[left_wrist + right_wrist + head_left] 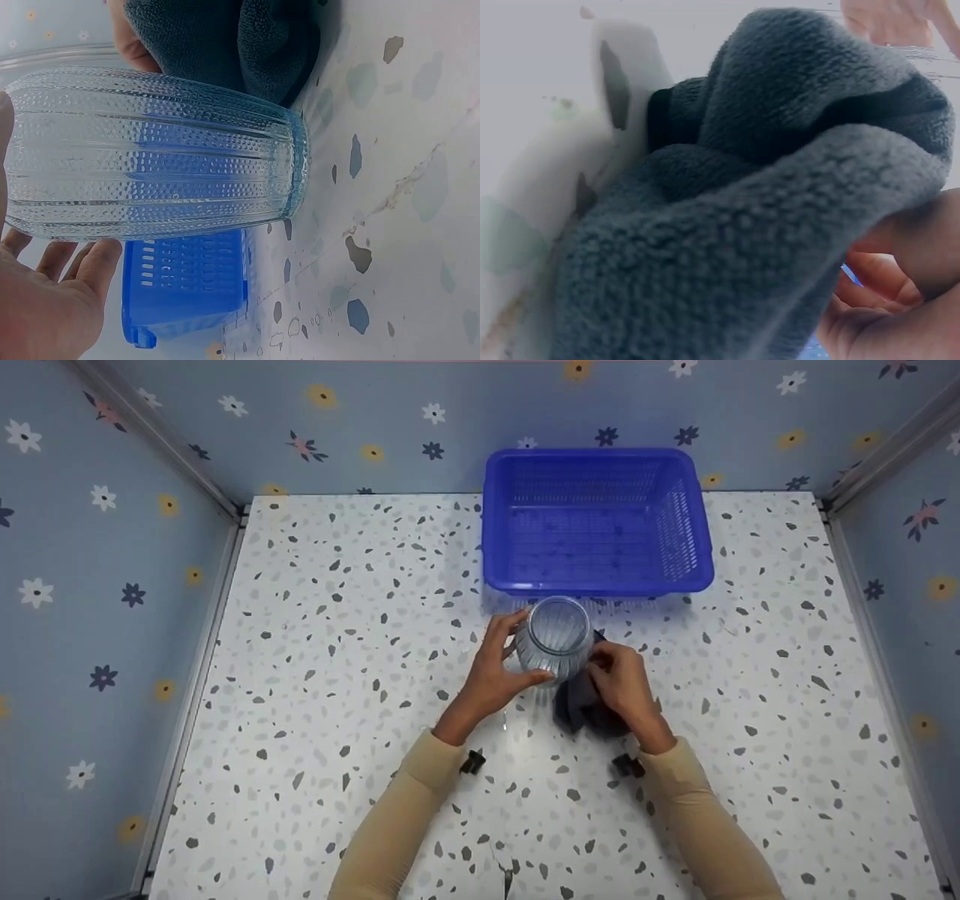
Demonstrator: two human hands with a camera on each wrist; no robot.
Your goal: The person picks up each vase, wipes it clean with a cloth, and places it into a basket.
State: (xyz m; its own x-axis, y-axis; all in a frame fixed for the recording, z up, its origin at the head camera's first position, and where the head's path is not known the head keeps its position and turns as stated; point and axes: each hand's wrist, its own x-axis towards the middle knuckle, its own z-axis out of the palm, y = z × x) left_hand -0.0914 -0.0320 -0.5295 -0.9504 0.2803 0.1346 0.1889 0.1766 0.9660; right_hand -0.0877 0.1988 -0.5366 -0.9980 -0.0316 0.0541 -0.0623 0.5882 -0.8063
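Note:
A clear ribbed glass jar (556,664) stands on the table in front of the basket, its round mouth facing up. My left hand (496,669) grips its left side, thumb on the near side and fingers round the far side. In the left wrist view, the base of the jar (172,157) is down at the tabletop. Close against the jar's right side, my right hand (622,679) pinches a dark grey terry cloth (589,709). Folds of the cloth (705,225) bunch up and hang from the fingers in the right wrist view.
Just behind the jar sits a blue plastic basket (600,586) with perforated walls and nothing inside. Flower-patterned panels (97,607) enclose the speckled white table (337,660) at the back and both sides. Small black pieces (472,763) show beside the wrists.

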